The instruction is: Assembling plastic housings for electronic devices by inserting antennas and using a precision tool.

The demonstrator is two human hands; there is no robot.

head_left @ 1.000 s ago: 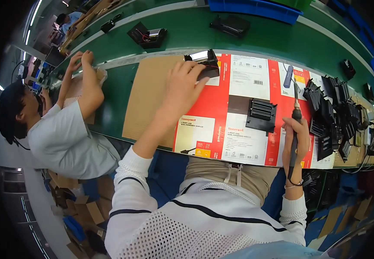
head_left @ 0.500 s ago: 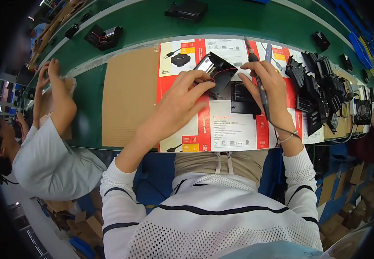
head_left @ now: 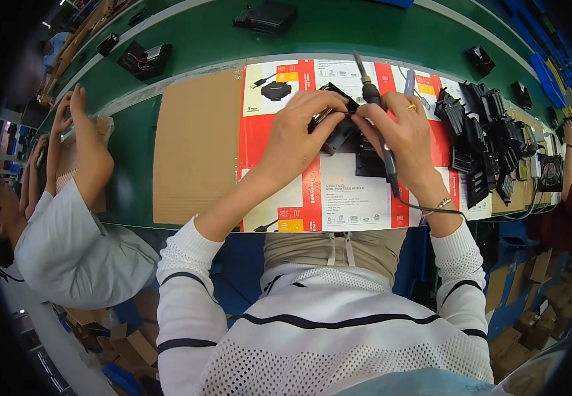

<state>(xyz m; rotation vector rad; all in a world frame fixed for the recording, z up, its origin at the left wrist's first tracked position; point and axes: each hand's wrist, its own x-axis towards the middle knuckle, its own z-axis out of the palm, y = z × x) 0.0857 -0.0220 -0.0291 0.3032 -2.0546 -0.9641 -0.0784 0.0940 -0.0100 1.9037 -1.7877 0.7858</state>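
Observation:
A soldering iron (head_left: pixel 370 92) lies across my right hand (head_left: pixel 401 135), its tip pointing away from me and its cable trailing by the wrist. The thumb and fingertips of that hand meet those of my left hand (head_left: pixel 299 132) over a black plastic housing (head_left: pixel 340 135). My left hand is closed in a pinch at a thin wire there; the fingers mostly cover it. Below my right hand sits a second black housing (head_left: pixel 370 162), partly hidden. Both housings rest on a printed red and white cardboard sheet (head_left: pixel 253 142).
At right is a heap of black housings (head_left: pixel 480 132), with a small fan (head_left: pixel 551 170) beyond. The green conveyor (head_left: pixel 207 46) carries more housings, one with red wires (head_left: pixel 144 61). Brown cardboard (head_left: pixel 197 145) lies left. A co-worker in a grey shirt (head_left: pixel 75 244) sits at left.
My hands have come together over the housing, my right hand moving left and my left hand slightly right. The parts on the conveyor have shifted left.

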